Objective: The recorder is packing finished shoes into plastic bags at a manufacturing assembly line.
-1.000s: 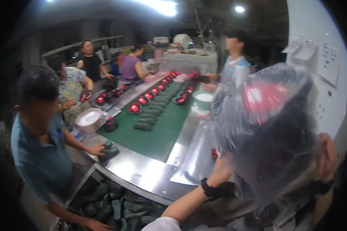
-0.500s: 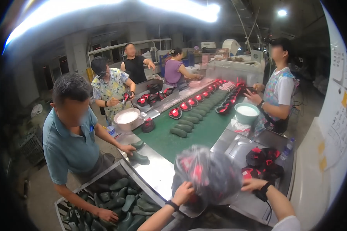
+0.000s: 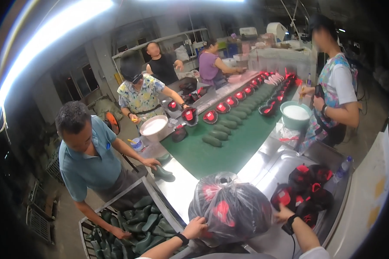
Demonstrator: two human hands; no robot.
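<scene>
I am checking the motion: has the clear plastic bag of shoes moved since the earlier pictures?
Yes. The plastic bag has come down from face height onto the steel table, both hands gripping it.

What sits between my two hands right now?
In the head view, the clear plastic bag of red-and-black shoes fills the gap between left hand and right hand, both pressed against its sides.

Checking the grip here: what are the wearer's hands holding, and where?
Both hold the clear plastic bag of shoes: left hand at its lower left, right hand on its right side.
</scene>
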